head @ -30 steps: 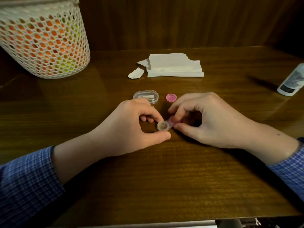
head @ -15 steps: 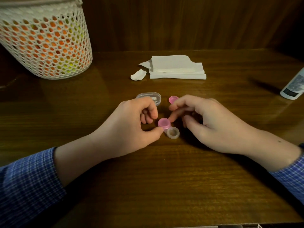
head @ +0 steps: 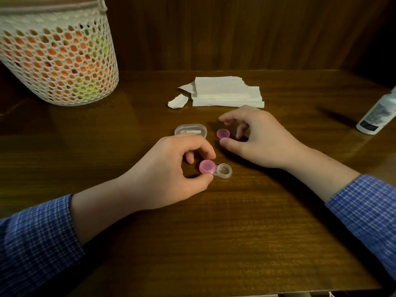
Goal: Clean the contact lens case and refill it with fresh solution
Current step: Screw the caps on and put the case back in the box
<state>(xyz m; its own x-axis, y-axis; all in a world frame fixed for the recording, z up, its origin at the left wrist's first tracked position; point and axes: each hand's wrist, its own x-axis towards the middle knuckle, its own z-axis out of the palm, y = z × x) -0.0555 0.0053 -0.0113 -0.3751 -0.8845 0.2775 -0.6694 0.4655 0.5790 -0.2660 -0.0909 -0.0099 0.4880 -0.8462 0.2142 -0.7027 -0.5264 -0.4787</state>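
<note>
The clear contact lens case (head: 224, 171) lies flat on the wooden table. Its left well wears a pink cap (head: 207, 166); the right well is uncapped. My left hand (head: 171, 170) pinches the capped end between thumb and fingers. A second pink cap (head: 222, 133) lies loose on the table farther back. My right hand (head: 257, 136) hovers around that loose cap with fingers spread and thumb just beside it; whether it touches the cap I cannot tell. A white solution bottle (head: 377, 116) lies at the right edge.
A small clear plastic box (head: 190, 130) sits just behind my left hand. Folded white tissues (head: 227, 93) and a torn scrap (head: 177, 101) lie farther back. A white mesh basket (head: 57, 61) with orange and yellow contents stands at the back left. A wooden wall closes the back.
The case was turned and laid flat, capped end now in my left hand. My right hand let go of the case and moved back to the loose pink cap.
</note>
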